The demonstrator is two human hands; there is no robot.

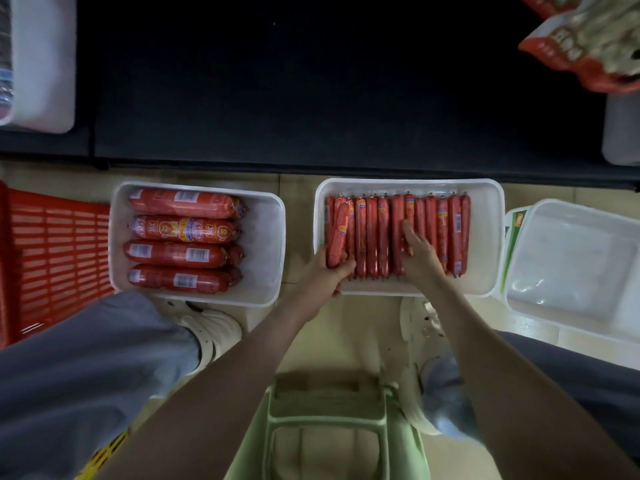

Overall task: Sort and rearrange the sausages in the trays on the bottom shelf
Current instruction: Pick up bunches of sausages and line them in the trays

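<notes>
Two white trays sit on the floor in front of the dark bottom shelf (311, 98). The left tray (266, 251) holds several thick red sausages (180, 230) lying crosswise. The right tray (485, 216) holds a row of several thin red sausages (374, 233) lying lengthwise. My left hand (329, 275) grips one thin sausage (337, 237) at the row's left end, lifted slightly and tilted. My right hand (420, 251) lies flat with straight fingers pressing on the middle of the row.
A red slatted crate (52, 258) stands at the far left. An empty clear plastic tray (571, 265) lies at the right. A green stool (329, 427) is below me between my knees. Red snack packs (588, 43) hang at the top right.
</notes>
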